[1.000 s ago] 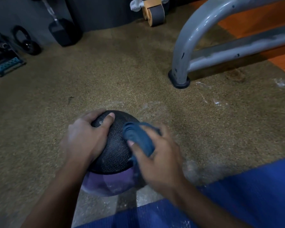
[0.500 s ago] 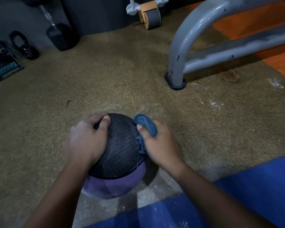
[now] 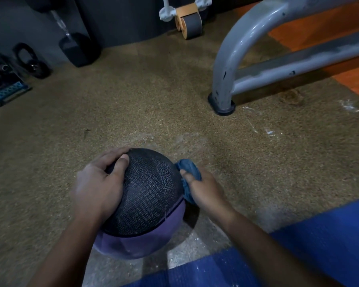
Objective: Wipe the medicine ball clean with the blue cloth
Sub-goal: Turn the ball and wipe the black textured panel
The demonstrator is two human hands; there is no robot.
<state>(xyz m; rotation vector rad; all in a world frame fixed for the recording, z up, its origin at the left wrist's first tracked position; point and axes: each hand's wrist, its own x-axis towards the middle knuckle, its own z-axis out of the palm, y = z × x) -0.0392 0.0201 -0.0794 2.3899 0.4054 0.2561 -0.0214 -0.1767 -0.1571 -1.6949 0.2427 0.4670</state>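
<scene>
A medicine ball (image 3: pixel 149 195), textured black on top and purple below, sits on the speckled brown floor low in the middle of the view. My left hand (image 3: pixel 100 185) lies spread on its upper left side, fingers reaching over the top. My right hand (image 3: pixel 205 189) grips the bunched blue cloth (image 3: pixel 189 175) and holds it against the ball's right side. Part of the cloth is hidden behind the ball and under my fingers.
A grey metal frame (image 3: pixel 226 79) stands at the back right, its foot on the floor. An ab roller (image 3: pixel 189 21), a dumbbell (image 3: pixel 77 48), a kettlebell (image 3: pixel 33 63) and a box (image 3: pixel 4 81) line the far wall. A blue mat (image 3: pixel 298 245) lies at the near right.
My right hand has slid the cloth from the ball's top front down round to its right side. My left hand has kept its place on the ball.
</scene>
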